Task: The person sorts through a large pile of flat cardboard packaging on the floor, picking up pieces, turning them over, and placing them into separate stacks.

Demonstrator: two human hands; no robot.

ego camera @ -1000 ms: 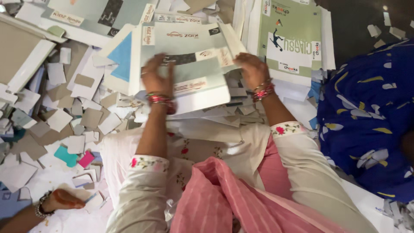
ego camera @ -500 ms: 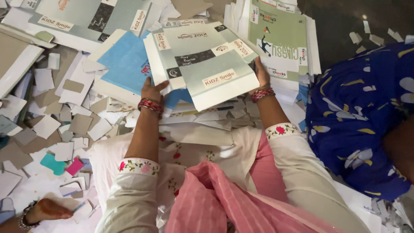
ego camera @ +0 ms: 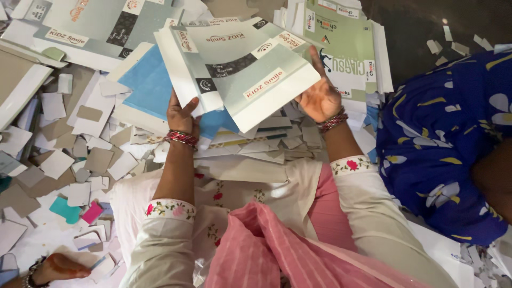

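I hold up a stack of flat printed cardboard sheets (ego camera: 242,64), pale green and white with dark bands, tilted toward me. My left hand (ego camera: 181,113) grips the stack's lower left edge. My right hand (ego camera: 321,95) supports its right side with the palm open against the sheets. A light blue sheet (ego camera: 149,82) lies under the stack at the left. Both wrists carry red bangles.
Several cardboard offcuts (ego camera: 80,160) litter the floor at the left. More printed sheets lie stacked at the back (ego camera: 349,45) and top left (ego camera: 96,26). A person in blue flowered cloth (ego camera: 442,144) sits at the right. Another person's hand (ego camera: 58,265) rests at the bottom left.
I have lifted the stack of sheets off the pile and tilted it up toward me. The blue sheet beneath has come into view.
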